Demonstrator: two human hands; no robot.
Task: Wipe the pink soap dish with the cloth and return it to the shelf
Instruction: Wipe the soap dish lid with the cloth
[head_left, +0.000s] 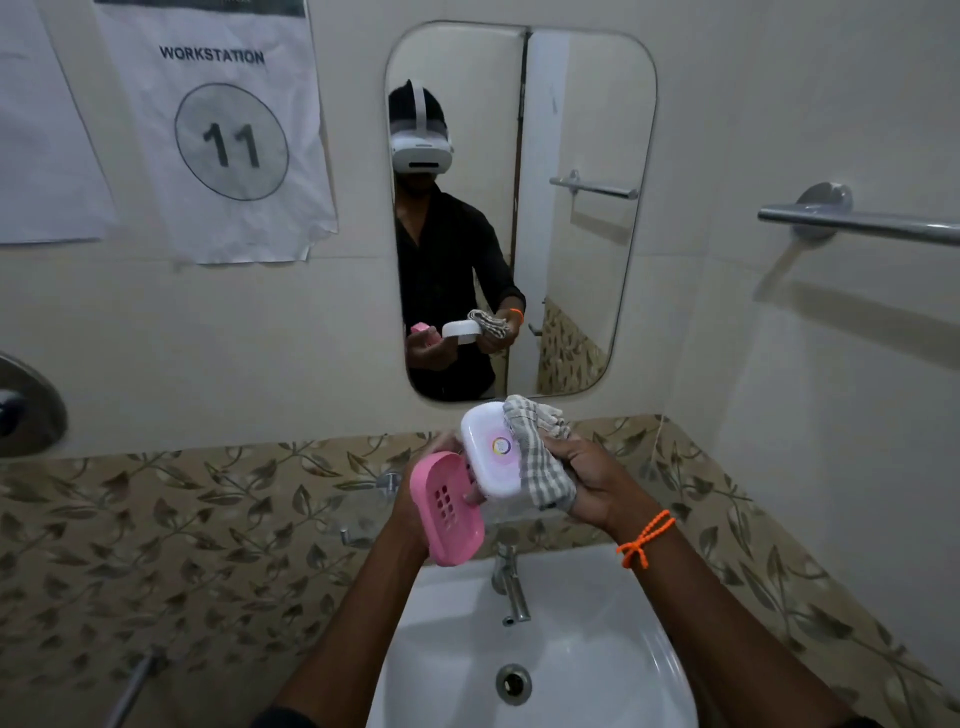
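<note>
A white washbasin (597, 649) filled the lower middle, its steel tap (511, 587) standing at the back rim, with open room above the bowl. A rounded mirror (582, 208) hung on the wall, and a towel rail (883, 223) jutted from the right wall, well apart from the hands. Over the tap, the left hand (415, 499) was closed around the pink soap dish (447, 506), tilted with its slotted floor facing the camera. Its upper edge touched the white lid (491, 449), which was gripped together with the checked cloth (543, 457) by the right hand (597, 480), cloth draped over the lid's right edge.
</note>
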